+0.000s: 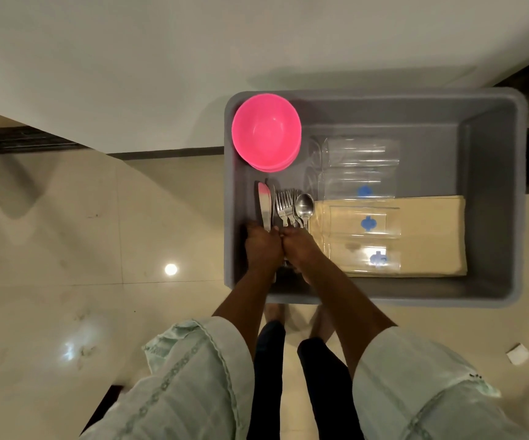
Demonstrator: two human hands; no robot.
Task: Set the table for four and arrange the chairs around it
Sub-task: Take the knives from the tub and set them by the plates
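Right now I am looking straight down into a grey tub that sits on the pale tiled floor beside a white wall. Both of my hands are down in its near left corner, side by side and touching at the knuckles. My left hand is curled into a fist around the handles of the knives, whose blades stick out away from me. My right hand is curled the same way around the handles of the forks and the spoons, with the tines and bowls pointing away from me, just right of the knives. How many pieces each hand holds I cannot tell.

Beyond the cutlery, in the far left corner, a stack of pink bowls leans against the tub's wall. To the right of the bowls and cutlery, clear glasses lie on their sides in a row, some with a blue mark on them. The nearer glasses rest on a folded stack of beige napkins that fills the near right part of the tub.

My light green sleeves and dark trouser legs fill the bottom of the view, and a small white scrap lies on the floor at the right.
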